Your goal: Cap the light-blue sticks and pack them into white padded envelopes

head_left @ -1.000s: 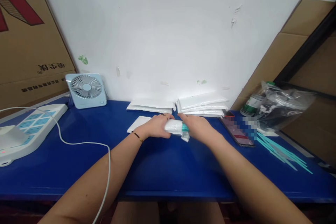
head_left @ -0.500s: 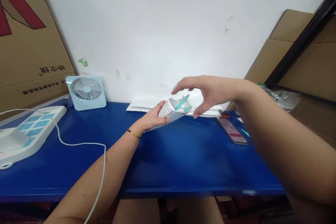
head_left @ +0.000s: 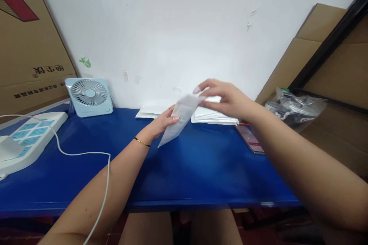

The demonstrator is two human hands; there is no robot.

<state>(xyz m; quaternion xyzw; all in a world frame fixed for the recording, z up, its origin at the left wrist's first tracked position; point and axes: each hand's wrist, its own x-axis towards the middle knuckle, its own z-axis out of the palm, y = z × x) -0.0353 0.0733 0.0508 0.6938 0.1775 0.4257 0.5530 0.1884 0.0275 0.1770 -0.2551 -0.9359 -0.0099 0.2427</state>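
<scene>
A white mailer envelope (head_left: 180, 116) is tilted in front of me, its upper end toward the right. My left hand (head_left: 162, 123) is closed around its lower left side, thumb on the near face. At the upper end, my right hand (head_left: 222, 97) pinches the envelope's edge, slightly blurred by motion. The envelope's mouth is not visible from here, and whatever lies inside is hidden. Behind it, a stack of flat white envelopes (head_left: 215, 118) lies against the wall.
A light-blue fan (head_left: 90, 95) and a white power strip (head_left: 34, 141) with a cable (head_left: 82, 154) stand on the left. A phone (head_left: 249, 138) lies on the blue table (head_left: 207, 176), partly under my right forearm. Clear plastic bags (head_left: 299, 109) and cardboard are on the right.
My right hand has come left and down onto the envelope's upper end. The envelope has turned more upright, and the turquoise item that showed in its mouth is out of sight.
</scene>
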